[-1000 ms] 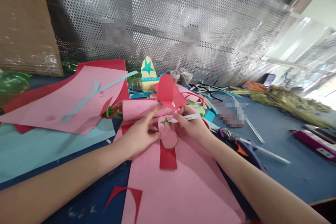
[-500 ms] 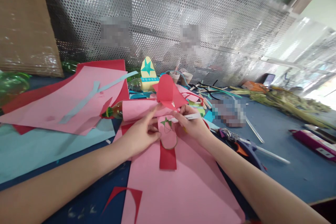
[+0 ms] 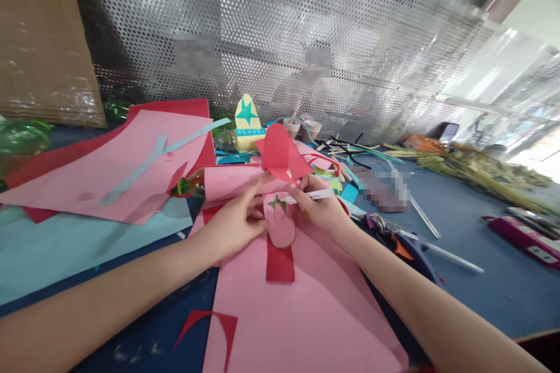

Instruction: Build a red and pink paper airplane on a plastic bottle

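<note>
My right hand (image 3: pixel 321 204) grips a white marker (image 3: pixel 321 193) with dark lettering on its barrel. Its tip meets a small pink rounded cutout (image 3: pixel 282 233), at a star (image 3: pixel 276 205) partly filled in dark green. On the cutout's left side, my left hand (image 3: pixel 238 215) lies with thumb and forefinger spread, the thumb at the paper's edge and the forefinger reaching toward a pink-wrapped bottle (image 3: pixel 231 180). Beneath the cutout is a red paper strip (image 3: pixel 280 268), over a large pink sheet (image 3: pixel 306 315). A red rounded paper shape (image 3: pixel 276 148) stands just beyond my hands.
To the left lie pink sheets (image 3: pixel 175 134) with light-blue strips, and a light-blue sheet (image 3: pixel 87 250). A yellow rocket-like bottle (image 3: pixel 247 122) stands behind. Scissors (image 3: pixel 400 247), clear sticks (image 3: pixel 424 215) and dried husks (image 3: pixel 490 166) are at right. A red scrap (image 3: pixel 210 320) is in front.
Both hands keep nearly the same position, the marker still against the star. The view has shifted very slightly.
</note>
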A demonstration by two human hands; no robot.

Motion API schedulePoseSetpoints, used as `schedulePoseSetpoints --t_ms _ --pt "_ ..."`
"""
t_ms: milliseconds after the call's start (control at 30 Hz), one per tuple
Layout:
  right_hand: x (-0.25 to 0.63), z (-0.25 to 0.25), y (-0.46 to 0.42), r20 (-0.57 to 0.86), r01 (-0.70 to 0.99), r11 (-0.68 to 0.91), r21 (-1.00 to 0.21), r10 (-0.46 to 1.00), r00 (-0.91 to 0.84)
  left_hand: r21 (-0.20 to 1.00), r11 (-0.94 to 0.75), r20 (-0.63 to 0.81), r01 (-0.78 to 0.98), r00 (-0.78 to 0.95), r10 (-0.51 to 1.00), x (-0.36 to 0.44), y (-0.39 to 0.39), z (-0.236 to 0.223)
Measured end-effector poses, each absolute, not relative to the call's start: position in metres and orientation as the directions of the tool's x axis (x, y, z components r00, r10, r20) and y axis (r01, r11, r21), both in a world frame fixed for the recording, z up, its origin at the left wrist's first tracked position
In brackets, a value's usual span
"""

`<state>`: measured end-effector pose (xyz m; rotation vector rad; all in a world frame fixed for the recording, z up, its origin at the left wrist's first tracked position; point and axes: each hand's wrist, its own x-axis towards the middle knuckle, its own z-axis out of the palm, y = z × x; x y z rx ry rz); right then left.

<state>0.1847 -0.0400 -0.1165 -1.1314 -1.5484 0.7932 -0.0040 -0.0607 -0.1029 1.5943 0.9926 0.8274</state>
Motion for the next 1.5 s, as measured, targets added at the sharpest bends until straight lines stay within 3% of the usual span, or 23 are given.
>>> schedulePoseSetpoints --t_ms 1500 --pt "0.1852 -0.1149 -0.0408 0.326 0.279 0.329 -0.902 0.944 -0.058 0.973 -0.113 0.018 0.203 0.418 0.908 -0.0033 -0.0614 -0.0991"
